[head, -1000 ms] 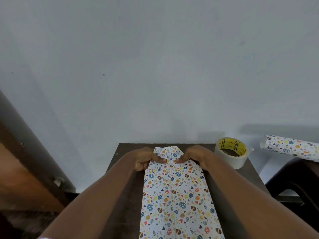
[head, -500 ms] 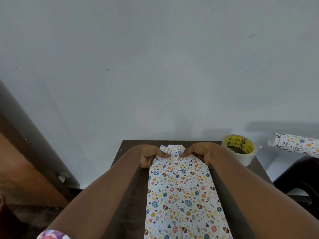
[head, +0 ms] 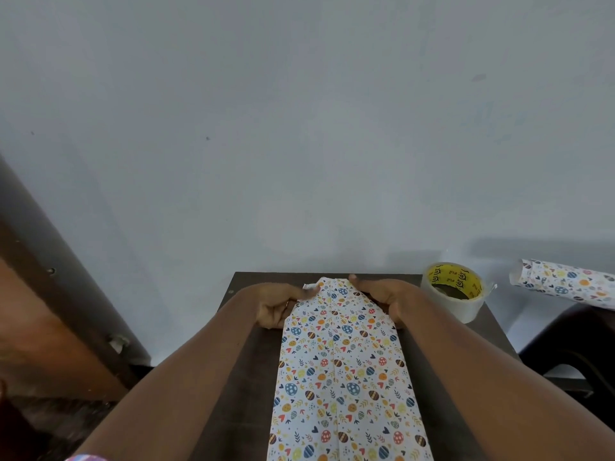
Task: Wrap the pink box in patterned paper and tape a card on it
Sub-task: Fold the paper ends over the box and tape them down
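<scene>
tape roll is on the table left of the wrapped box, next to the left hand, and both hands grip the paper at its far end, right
No. The tape roll stands on the table right of the wrapped box, next to the right hand, not the left hand, as the head view shows. Both hands do grip the paper at its far end.

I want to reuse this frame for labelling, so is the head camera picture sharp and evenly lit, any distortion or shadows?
Head view: soft, even light, no glare; the print on the patterned paper and the tape roll reads sharp; wide-angle stretch grows toward the bottom edge; a faint shadow band lies on the wall above the paper roll; the lower left corner is blurred.
</scene>
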